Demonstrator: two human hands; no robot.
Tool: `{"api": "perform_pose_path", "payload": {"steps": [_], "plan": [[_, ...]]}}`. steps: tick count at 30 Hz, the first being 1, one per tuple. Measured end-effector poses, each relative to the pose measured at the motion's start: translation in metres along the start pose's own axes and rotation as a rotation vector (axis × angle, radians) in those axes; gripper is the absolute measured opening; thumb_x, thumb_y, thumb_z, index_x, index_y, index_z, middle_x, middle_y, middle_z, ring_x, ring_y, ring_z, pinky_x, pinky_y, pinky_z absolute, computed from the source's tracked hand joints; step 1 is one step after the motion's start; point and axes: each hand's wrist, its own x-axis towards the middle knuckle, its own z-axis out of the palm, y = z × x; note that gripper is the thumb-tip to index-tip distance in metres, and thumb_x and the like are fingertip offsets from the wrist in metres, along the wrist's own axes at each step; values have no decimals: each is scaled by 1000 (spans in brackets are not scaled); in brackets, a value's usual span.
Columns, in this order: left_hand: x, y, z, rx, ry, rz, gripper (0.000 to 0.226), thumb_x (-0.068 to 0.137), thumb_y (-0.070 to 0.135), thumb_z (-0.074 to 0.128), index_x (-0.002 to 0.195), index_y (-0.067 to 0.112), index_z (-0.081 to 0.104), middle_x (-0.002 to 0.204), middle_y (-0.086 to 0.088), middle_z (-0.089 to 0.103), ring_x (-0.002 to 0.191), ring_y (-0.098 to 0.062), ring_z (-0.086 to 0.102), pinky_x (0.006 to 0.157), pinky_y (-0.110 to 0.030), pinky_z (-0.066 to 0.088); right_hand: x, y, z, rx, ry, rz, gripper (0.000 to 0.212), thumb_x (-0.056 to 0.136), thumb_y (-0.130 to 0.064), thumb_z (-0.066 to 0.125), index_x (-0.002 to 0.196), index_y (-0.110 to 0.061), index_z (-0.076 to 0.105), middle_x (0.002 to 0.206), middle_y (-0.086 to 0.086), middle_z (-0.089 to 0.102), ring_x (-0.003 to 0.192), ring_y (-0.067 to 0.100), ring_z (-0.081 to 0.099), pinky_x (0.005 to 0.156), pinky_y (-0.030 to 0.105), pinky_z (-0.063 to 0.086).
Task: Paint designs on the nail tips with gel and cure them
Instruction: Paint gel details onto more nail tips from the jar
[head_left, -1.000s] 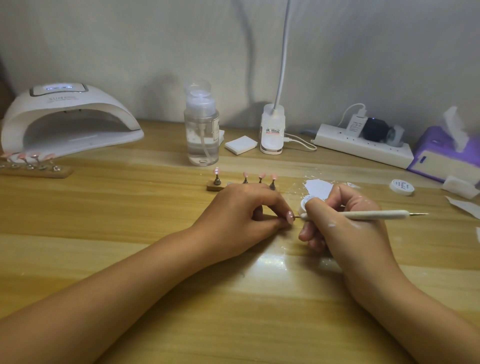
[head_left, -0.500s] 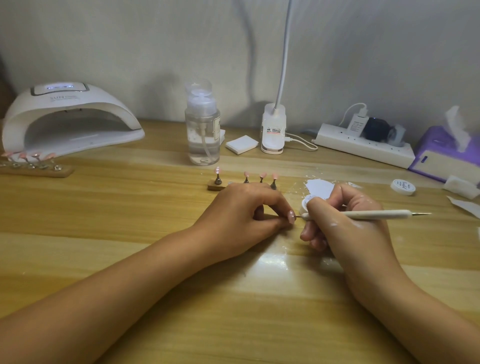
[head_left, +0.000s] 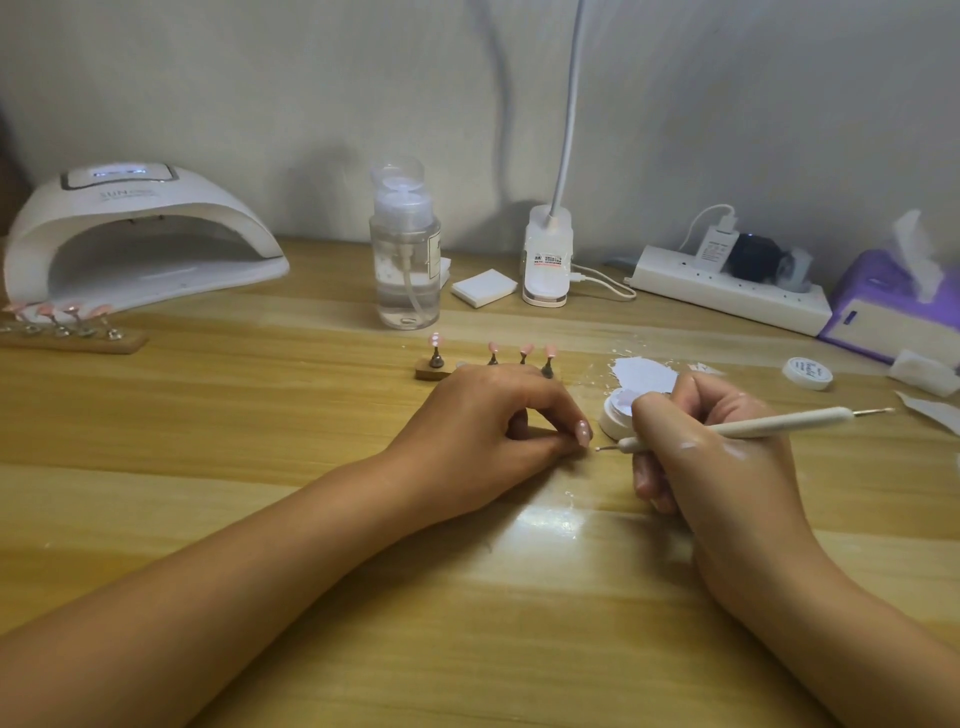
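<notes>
At the centre of the frame, the left hand (head_left: 493, 431) pinches a nail tip (head_left: 584, 434) between curled thumb and forefinger, low over the wooden table (head_left: 311, 415). The nail tip is pale pink and glossy, with what look like small light dots on it; they are too small to make out properly. Just to its right, the right hand (head_left: 711, 457) grips a white dotting pen (head_left: 779, 423) in curled fingers. The pen's fine metal point sits just beside the nail tip, a little below it and not touching. The pen slopes up towards the right of the frame.

How the nail tip is mounted I cannot tell, since the left fingers cover whatever is under it. The right knuckles hide most of the white gel pot (head_left: 613, 418) behind them. The left hand covers the near part of the stand (head_left: 434, 370), where four more pink tips stand on pegs.

Half a second ago the pen's point was against the nail tip; it has since dropped slightly and drawn off, and the pen is tilted more steeply. The left hand has stayed put.

Further out, a white curing lamp (head_left: 140, 234) sits at the upper left, a second stand (head_left: 72, 340) of pink tips before it. A clear pump bottle (head_left: 405, 270) is at upper centre and a power strip (head_left: 727, 291) at the upper right.
</notes>
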Motion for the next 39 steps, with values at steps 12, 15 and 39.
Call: {"api": "perform_pose_path", "payload": {"steps": [12,15,39], "plan": [[0,-1,0,11,0,-2,9,82,19,78,85,27,76,70,36,55,58,-5,45,59,-10,28,2,4,-1,-74,-22,16,36,81,-6,63,55,-18,41,47,14,59,36,15,44,37,22,36],[0,0,1,4,-3,-5,9,82,19,78,85,27,76,70,37,55,58,-4,45,59,-10,28,3,5,-1,-75,-25,12,36,81,-6,63,56,-18,40,47,15,59,37,15,44,37,22,35],[0,-1,0,13,4,-1,10,82,19,78,85,29,76,69,36,55,57,-4,45,58,-10,28,2,3,0,-22,17,11,40,82,-4,60,50,-21,43,43,10,54,35,11,40,36,16,33]]}}
